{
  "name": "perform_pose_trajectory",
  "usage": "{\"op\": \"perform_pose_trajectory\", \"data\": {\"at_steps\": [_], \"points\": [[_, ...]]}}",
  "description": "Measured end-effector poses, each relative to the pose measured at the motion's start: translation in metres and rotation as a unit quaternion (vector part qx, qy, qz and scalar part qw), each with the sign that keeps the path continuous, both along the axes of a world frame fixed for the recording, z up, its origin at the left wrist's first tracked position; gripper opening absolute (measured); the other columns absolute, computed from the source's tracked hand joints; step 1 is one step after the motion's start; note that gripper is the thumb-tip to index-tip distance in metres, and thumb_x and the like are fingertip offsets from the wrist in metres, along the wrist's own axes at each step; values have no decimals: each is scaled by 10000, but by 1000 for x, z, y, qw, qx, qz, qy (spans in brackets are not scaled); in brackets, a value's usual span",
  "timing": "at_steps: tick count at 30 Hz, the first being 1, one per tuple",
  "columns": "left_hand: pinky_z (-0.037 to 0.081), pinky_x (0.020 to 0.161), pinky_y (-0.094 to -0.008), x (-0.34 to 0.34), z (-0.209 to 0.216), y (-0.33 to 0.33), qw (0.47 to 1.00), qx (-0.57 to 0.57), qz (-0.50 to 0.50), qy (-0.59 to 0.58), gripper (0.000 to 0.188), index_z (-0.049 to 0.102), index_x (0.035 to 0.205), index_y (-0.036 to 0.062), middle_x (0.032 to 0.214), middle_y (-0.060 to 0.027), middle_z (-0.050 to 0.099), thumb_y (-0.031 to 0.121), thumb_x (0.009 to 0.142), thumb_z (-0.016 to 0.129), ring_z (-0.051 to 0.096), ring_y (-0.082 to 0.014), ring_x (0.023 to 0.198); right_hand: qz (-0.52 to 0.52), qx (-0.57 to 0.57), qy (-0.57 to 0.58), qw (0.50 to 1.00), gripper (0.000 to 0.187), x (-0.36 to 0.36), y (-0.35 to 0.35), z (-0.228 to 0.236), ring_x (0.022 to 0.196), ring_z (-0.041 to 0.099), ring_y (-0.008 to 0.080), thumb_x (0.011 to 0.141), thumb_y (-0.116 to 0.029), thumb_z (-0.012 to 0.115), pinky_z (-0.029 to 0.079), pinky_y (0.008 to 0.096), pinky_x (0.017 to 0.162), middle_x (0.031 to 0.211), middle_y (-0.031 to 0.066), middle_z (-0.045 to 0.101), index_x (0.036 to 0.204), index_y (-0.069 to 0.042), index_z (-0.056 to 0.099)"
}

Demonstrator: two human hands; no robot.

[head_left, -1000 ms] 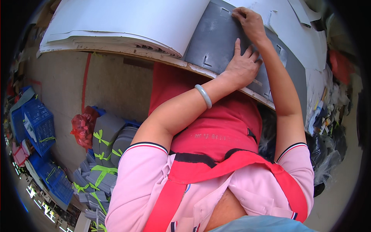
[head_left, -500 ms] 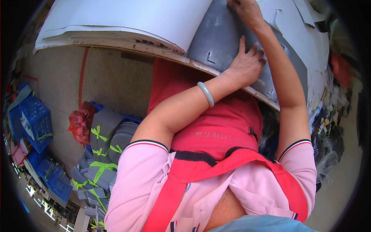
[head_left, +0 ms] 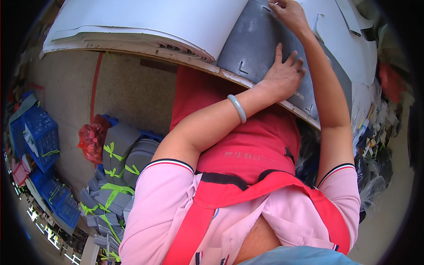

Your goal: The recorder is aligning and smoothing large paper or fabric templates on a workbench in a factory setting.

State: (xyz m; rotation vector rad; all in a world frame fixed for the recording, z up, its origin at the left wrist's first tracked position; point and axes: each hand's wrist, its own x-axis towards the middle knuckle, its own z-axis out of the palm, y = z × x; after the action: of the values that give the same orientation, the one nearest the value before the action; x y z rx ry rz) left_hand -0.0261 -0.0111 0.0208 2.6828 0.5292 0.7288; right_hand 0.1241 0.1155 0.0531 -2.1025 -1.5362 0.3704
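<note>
A dark grey sheet (head_left: 251, 44) with small L-shaped slots near its corners lies on the worktable. My left hand (head_left: 285, 77) rests on it with the fingers spread, a pale bangle (head_left: 236, 108) around that wrist. Farther up, my right hand (head_left: 289, 15) is at the sheet's far side beside another slot, thumb and fingers pinched together. What they hold, if anything, is too small to make out. A stack of large white sheets (head_left: 145, 20) lies to the left, its near edges curling. White sheet pieces (head_left: 344, 48) lie to the right.
The wooden table edge (head_left: 154, 52) runs close before my red apron (head_left: 247, 145). On the floor at left stand blue crates (head_left: 42, 137), a red plastic bag (head_left: 93, 139) and grey bundles tied with green ribbon (head_left: 117, 154). Clear plastic bags (head_left: 375, 176) lie at right.
My right hand has shifted slightly nearer and to the right, uncovering the slot at the sheet's far side. My left hand stays spread on the sheet.
</note>
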Motion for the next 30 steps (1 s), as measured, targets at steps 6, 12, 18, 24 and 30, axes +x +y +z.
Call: {"op": "perform_pose_trajectory", "data": {"at_steps": [6, 12, 18, 24, 30], "points": [[194, 1073, -780, -6, -4, 5, 1000, -7, 2, -11, 304, 676, 1172, 96, 1337, -112, 523, 240, 921, 581, 396, -328, 1359, -46, -22, 156, 986, 98, -34, 10, 5, 570, 640, 136, 890, -73, 622, 540, 265, 504, 680, 78, 672, 918, 19, 643], [181, 1078, -779, -4, 0, 3, 1000, -16, -1, -13, 307, 683, 1166, 89, 1369, -107, 507, 244, 927, 567, 360, -324, 1390, -62, -44, 185, 980, 105, -29, 16, 8, 517, 627, 148, 871, -63, 620, 531, 285, 459, 657, 105, 668, 906, 35, 635], [188, 1095, -751, 2, -6, 0, 998, -13, -6, -66, 294, 660, 1165, 83, 1320, -129, 543, 236, 948, 533, 406, -331, 1361, -14, -66, 183, 981, 202, -15, -25, -1, 739, 670, 121, 956, -215, 668, 545, 255, 695, 847, 63, 715, 1049, -38, 697], [224, 1114, -712, 1, -33, 1, 985, -13, 36, -169, 339, 597, 1220, 118, 1364, -145, 564, 296, 953, 487, 512, -345, 1313, 131, -194, 265, 936, 132, -122, -104, 34, 634, 558, 60, 959, -160, 611, 466, 209, 547, 753, 21, 630, 980, -32, 590], [139, 1135, -734, -1, -23, 2, 996, 47, 8, -69, 438, 593, 1286, 140, 1442, -147, 522, 356, 937, 437, 449, -342, 1386, 106, -193, 192, 956, 134, -132, -112, 25, 593, 548, 65, 938, -148, 608, 453, 211, 502, 712, 26, 610, 948, -16, 589]]}}
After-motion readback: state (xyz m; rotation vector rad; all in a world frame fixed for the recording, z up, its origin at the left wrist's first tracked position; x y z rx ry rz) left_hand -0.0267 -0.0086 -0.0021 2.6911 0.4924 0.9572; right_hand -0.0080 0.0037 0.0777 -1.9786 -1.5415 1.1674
